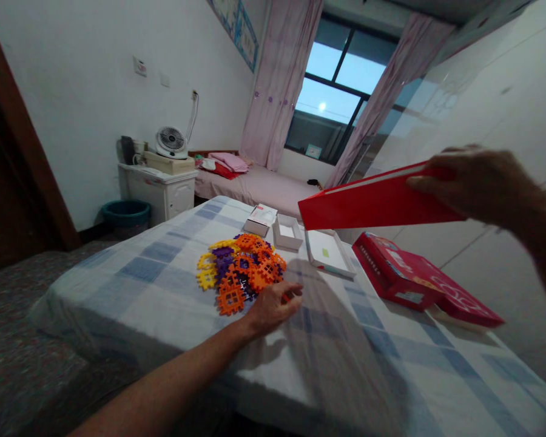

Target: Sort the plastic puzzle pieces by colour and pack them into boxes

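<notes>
Red flat cardboard lid (pixel 373 203) aloft at right, right hand (pixel 477 182) clamped on its edge. Left hand (pixel 273 306) low on blue-checked table (pixel 164 291), fingers half-curled, touching near edge of orange-purple plastic tile pile (pixel 243 267); grasp unclear.

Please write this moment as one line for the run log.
left hand: on table, fingers at edge of tile pile | right hand: holds red lid raised over table | red box: lies on table

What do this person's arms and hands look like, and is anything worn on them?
The left hand and right hand wear no gloves, rings or watch that show. No sleeves reach into view: the left forearm and right forearm are uncovered.
</notes>
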The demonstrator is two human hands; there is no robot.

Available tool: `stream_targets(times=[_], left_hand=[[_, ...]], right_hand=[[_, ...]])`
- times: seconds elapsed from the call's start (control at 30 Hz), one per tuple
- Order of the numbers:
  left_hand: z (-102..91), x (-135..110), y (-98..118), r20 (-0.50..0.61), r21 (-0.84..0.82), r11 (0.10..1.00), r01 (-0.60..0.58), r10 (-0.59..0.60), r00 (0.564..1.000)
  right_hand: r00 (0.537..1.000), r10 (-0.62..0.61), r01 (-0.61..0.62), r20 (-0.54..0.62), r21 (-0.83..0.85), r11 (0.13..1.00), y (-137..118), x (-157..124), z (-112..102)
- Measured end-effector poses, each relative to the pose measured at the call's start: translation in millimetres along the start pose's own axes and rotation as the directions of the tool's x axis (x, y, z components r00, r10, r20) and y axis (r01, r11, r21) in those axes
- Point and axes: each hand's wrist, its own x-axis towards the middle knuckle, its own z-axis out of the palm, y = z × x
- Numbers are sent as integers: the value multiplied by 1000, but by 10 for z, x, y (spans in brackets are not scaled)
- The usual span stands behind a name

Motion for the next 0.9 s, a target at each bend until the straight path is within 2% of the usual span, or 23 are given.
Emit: stream_targets(times=[0.03,0.1,0.13,0.2,0.23,0.27,0.33,0.4,0.53,0.67,0.8,0.9], left_hand=[[16,-18,-36,68,182,978,-105,94,993],[39,-31,-104,216,463,843,-274,193,957],[45,-27,-132,259,566,761,-317,201,945],[45,-12,-171,276,716,611,-339,198,941],[40,-5,-183,271,765,549,-337,199,942],[34,0,-190,265,802,496,-333,204,942],[25,0,-196,264,849,412,-331,213,941],[27,-7,-195,267,876,348,-334,229,936],[54,-15,-182,276,903,268,-335,236,932],[74,-24,-174,297,910,221,-349,240,924],[134,-50,-99,318,912,172,-372,274,908],[279,5,63,384,885,155,-439,291,876]], right_hand=[[997,-52,54,55,-33,998,41,-120,156],[997,79,-79,0,-68,995,41,-369,533],[996,92,-91,19,-45,995,13,-483,740],[991,117,-118,68,-3,993,-75,-664,1155],[970,241,-241,39,-6,971,-126,-727,1348],[956,288,-288,55,0,958,-180,-770,1523],[926,369,-371,84,20,928,-289,-811,1810],[898,416,-426,142,45,904,-405,-810,2010],[864,401,-453,304,122,883,-667,-764,2216],[859,322,-416,398,178,892,-884,-749,2259],[857,309,-408,412,176,896,-894,-814,2225],[850,303,-403,431,162,901,-799,-877,2235]])
